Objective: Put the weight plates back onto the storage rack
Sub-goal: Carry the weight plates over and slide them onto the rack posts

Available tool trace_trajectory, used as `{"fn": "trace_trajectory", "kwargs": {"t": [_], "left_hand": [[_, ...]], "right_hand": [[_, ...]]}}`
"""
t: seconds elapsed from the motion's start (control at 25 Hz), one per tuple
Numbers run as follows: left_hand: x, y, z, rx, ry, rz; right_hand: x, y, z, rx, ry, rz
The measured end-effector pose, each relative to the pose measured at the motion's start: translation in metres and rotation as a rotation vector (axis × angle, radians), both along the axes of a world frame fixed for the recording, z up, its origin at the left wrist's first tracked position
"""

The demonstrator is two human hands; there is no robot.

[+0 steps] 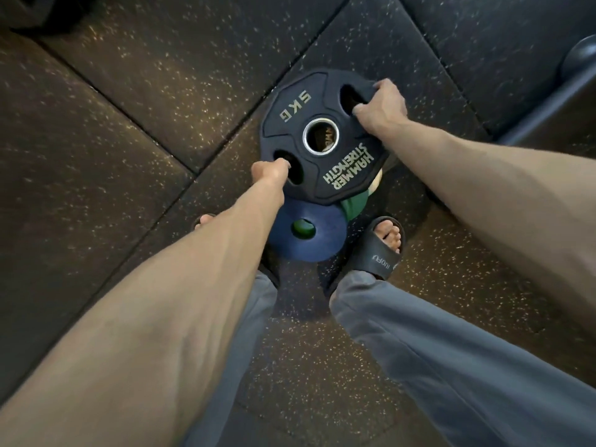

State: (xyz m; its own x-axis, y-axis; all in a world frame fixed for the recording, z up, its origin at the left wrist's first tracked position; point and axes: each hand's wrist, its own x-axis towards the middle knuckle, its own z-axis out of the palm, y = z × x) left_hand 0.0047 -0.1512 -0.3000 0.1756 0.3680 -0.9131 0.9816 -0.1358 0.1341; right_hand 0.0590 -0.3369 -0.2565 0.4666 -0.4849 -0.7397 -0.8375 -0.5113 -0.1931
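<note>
Speckled rubber gym floor [129, 156], left hand [269, 171] and right hand [382, 101] both curled through grip holes of black 5 kg Hammer Strength plate [300, 104], blue plate [309, 233] beneath.

Dark rubber floor tiles [96, 150], flecked with pale specks, lay underfoot. Straight seams [135, 121] ran diagonally between them, and warm light fell in patches.

Dark rubber floor tiles [96, 156] flecked with pale specks, seams running on the slant; black slide sandal [383, 256] on the right foot, toes showing; toes of the other foot [204, 222] mostly hidden; grey trousers [435, 350] below; dark rounded shape [580, 56] at the upper right edge, too unclear to name.
</note>
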Motion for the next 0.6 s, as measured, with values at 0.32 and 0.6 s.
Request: {"fn": "trace_trajectory", "kwargs": {"t": [0.32, 0.6], "left_hand": [[0.025, 0.011, 0.068, 0.016, -0.084, -0.088], [0.058, -0.014, 0.286, -0.010, -0.209, -0.250]], "right_hand": [[-0.029, 0.003, 0.067, -0.023, -0.116, -0.292], [-0.073, -0.011, 0.266, 0.037, -0.194, -0.670]]}}
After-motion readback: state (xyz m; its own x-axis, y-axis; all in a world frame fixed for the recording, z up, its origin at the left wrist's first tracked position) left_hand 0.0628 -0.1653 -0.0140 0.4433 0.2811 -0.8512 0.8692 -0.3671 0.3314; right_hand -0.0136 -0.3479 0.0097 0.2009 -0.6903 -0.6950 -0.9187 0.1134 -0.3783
